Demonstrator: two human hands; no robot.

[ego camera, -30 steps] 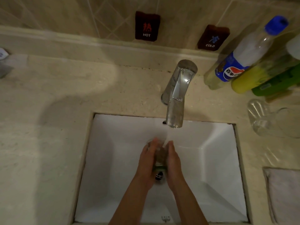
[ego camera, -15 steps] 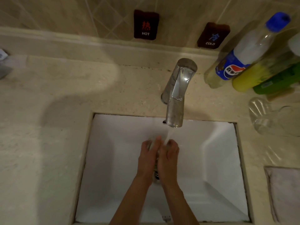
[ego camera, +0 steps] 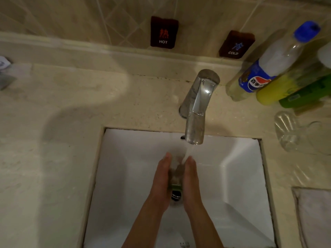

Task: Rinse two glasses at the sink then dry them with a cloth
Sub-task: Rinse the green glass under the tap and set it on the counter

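Below centre frame, straight fingers (ego camera: 166, 159) of both hands are pressing a wet glass (ego camera: 176, 173) under the tap (ego camera: 197, 111), risking a slip into the sink (ego camera: 125, 167).

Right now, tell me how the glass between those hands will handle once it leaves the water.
Probably slippery: water from the faucet runs over the glass, pressed between the flat left hand and right hand. Likely fragile against the sink.

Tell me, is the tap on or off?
On. A stream of water pours from the tap onto the glass held between the left hand and right hand.
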